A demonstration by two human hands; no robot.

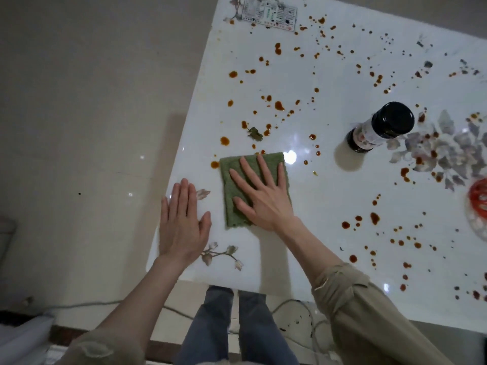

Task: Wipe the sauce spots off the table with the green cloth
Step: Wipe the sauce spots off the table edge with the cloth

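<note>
A folded green cloth (233, 196) lies flat on the glossy white table (329, 196) near its front left corner. My right hand (263, 196) presses on the cloth with straight, spread fingers. My left hand (181, 225) rests flat on the bare table just left of the cloth, near the table's left edge. Brown sauce spots (279, 106) dot the table beyond the cloth, and more sauce spots (374, 218) lie to the right. One spot (214, 164) sits just off the cloth's far left corner.
A dark sauce bottle (379, 127) with a black cap stands right of centre. A red object (478, 196) sits at the right edge. A printed card (268, 13) lies at the far end. Cables (295, 306) run on the floor below.
</note>
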